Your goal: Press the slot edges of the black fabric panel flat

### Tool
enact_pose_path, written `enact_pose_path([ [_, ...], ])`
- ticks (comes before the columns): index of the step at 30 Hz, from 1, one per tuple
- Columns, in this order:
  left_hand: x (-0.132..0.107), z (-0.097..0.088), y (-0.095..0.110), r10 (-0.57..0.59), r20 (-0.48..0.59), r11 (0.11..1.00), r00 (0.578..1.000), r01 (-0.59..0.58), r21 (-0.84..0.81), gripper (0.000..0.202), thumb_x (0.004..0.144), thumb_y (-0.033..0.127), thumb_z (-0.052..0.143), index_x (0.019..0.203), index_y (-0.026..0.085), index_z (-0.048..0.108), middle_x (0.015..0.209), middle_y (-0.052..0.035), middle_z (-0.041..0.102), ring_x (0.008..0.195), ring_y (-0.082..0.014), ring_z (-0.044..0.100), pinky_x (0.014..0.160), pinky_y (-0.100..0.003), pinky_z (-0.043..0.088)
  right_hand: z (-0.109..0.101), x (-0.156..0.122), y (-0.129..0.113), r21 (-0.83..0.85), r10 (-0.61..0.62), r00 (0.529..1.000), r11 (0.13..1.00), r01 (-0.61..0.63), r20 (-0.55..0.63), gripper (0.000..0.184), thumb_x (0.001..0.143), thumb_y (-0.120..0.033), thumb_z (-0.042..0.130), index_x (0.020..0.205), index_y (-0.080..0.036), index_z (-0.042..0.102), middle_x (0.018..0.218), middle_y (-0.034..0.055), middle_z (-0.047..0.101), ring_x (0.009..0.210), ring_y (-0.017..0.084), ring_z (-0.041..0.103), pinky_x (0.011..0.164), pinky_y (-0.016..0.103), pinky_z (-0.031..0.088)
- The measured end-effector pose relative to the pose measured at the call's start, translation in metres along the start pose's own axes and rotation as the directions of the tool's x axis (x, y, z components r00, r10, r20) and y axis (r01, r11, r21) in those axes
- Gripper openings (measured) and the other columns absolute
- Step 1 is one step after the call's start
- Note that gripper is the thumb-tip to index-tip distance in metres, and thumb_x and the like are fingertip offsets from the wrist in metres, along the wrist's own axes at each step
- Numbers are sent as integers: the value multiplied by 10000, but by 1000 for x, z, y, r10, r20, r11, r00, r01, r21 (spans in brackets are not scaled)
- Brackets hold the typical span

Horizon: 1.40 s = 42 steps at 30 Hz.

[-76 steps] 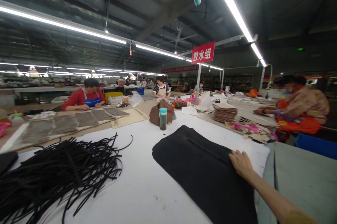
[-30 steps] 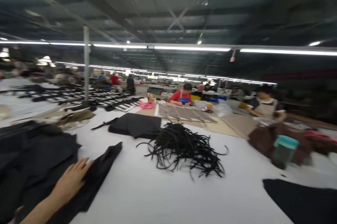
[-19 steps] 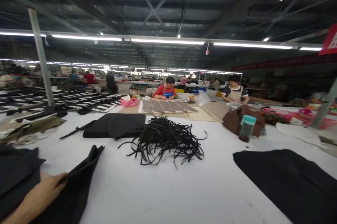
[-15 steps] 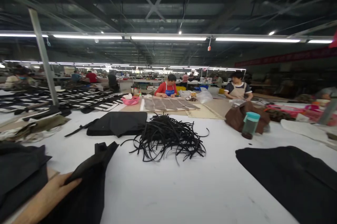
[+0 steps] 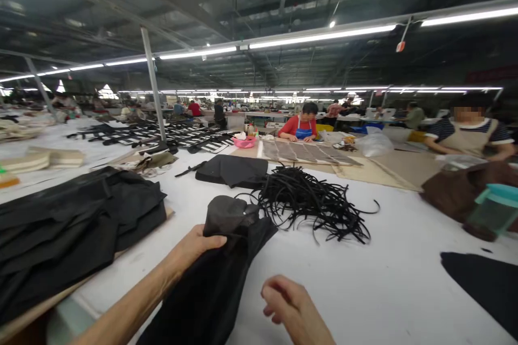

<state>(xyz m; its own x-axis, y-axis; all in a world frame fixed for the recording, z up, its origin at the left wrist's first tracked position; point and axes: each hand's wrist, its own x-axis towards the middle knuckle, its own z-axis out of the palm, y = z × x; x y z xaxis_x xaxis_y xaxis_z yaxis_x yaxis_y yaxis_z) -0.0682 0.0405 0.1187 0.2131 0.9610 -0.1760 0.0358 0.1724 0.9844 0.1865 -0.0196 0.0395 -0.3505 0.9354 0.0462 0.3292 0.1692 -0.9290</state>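
With the clock centred on the held black cloth [image 5: 210, 293], two things have changed over the last half second: the left hand [image 5: 198, 241] has swung the cloth further toward the strips, and the right hand [image 5: 291, 302] has come into view at four o'clock. The left pinches the cloth near its folded top, thumb over it; the right touches nothing, its fingers loosely curled. So the cloth now hangs in front of the person, seemingly within reach of both hands. At two o'clock lie the tangled black strips [image 5: 307, 202], at twelve a flat black stack [image 5: 232, 170], and at nine a heap of black cloth [image 5: 76, 226], all on the white surface [image 5: 380, 293].
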Motion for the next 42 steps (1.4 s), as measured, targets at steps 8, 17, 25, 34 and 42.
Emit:
enact_pose_path([
  [8,-9,25,-20,-17,82,993,996,27,-119,417,620,450,728,848,106,666,740,-86,685,675,-236,628,675,-339,497,46,44,-5,528,430,901,779,-338,-58,452,605,-503,631,891,-185,486,757,22,573,631,151,558,515,238,405],
  [17,9,-41,-29,-33,-190,994,981,14,-104,427,646,477,723,850,106,669,758,-100,702,692,-222,650,674,-285,511,24,31,8,455,335,942,835,-309,25,191,577,-338,568,609,-195,445,435,-85,378,384,61,329,408,205,218],
  [25,10,-28,-30,-30,-218,988,976,-4,-154,396,676,457,710,853,105,661,798,-101,705,765,-224,655,671,-258,511,5,24,13,180,271,956,952,-248,-113,231,727,-404,446,720,-182,510,562,-33,476,460,108,434,463,243,323],
  [34,-8,11,-24,-35,-188,964,981,-16,-266,318,738,367,664,916,104,645,834,-122,701,751,-239,659,706,-301,531,29,3,-45,-371,26,955,918,-141,-297,480,729,-363,637,1155,-225,463,1139,76,550,957,246,541,808,345,438],
  [42,-8,-1,-21,-1,-243,973,970,-55,-223,347,774,419,619,970,132,622,833,-109,700,743,-242,660,703,-325,534,37,39,-34,-826,5,971,525,-206,-240,199,880,-137,385,839,-210,565,742,47,647,668,221,613,571,292,376],
])
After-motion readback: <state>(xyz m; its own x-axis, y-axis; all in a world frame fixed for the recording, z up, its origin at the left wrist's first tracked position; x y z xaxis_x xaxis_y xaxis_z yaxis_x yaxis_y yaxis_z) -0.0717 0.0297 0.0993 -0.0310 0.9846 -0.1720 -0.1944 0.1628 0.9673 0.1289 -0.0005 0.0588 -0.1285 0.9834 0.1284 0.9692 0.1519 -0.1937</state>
